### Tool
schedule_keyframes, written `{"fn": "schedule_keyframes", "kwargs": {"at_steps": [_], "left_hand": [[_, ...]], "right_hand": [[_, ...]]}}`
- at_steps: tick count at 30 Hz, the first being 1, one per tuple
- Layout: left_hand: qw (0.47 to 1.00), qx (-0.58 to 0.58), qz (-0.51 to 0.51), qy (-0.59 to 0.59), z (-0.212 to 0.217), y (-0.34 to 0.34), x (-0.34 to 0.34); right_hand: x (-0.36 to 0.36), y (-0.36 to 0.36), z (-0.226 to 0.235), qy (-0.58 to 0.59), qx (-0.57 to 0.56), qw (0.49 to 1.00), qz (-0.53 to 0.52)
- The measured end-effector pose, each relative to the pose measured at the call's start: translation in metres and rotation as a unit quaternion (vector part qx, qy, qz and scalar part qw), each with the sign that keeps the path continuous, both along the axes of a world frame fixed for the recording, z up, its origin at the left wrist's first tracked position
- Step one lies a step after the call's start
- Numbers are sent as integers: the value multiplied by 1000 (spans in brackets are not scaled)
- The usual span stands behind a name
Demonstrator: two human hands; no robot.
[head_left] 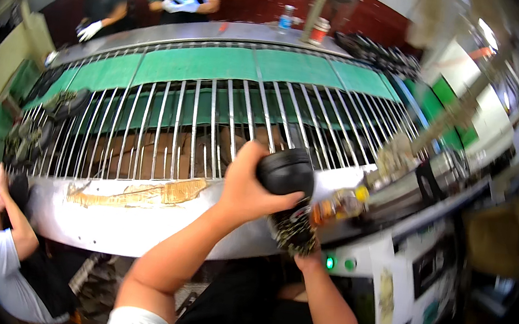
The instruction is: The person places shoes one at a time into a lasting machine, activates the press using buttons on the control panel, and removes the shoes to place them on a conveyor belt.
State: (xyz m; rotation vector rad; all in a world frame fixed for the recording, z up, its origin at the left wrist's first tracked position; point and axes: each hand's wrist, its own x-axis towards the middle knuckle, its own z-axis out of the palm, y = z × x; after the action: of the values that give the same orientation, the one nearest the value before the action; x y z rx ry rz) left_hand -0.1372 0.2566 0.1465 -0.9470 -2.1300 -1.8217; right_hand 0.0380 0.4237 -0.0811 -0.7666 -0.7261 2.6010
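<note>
A black and camouflage shoe (294, 191) is held upright in front of me, above the near metal edge of a roller conveyor. My left hand (245, 183) is wrapped around its black upper end, with the thumb lying across the near side. At the lower, camouflage-patterned end is my right hand (308, 259), closed on the shoe; its fingers are mostly hidden behind it. Similar camouflage shoes (64, 104) rest at the conveyor's left end.
The conveyor's metal bars (193, 129) have green sheeting (200, 65) beyond them. Bottles with orange contents (339, 206) stand right of the shoe, above a panel with a lit green button (330, 262). A co-worker's arm (16, 217) is at left; two gloved people work across.
</note>
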Motion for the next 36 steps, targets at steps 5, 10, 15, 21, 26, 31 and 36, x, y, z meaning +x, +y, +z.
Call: {"fn": "schedule_keyframes", "kwargs": {"at_steps": [5,10,15,21,26,31,36], "left_hand": [[880,237,-119,-394,-82,-38,77],[737,204,-247,-595,-146,-18,125],[660,133,-336,-659,-181,22,198],[720,65,-363,-588,-148,38,255],[706,18,-384,-595,-261,26,254],[679,-97,-213,-696,-370,20,220],[692,-99,-244,-672,-323,30,222]], "right_hand": [[103,-65,77,22,-55,963,264],[189,-119,59,136,-146,970,136],[233,-137,47,214,-193,955,71],[272,-141,76,248,-119,960,-58],[301,-110,113,161,31,982,-93],[347,-37,139,5,86,972,-219],[369,93,204,-194,334,856,-343]]}}
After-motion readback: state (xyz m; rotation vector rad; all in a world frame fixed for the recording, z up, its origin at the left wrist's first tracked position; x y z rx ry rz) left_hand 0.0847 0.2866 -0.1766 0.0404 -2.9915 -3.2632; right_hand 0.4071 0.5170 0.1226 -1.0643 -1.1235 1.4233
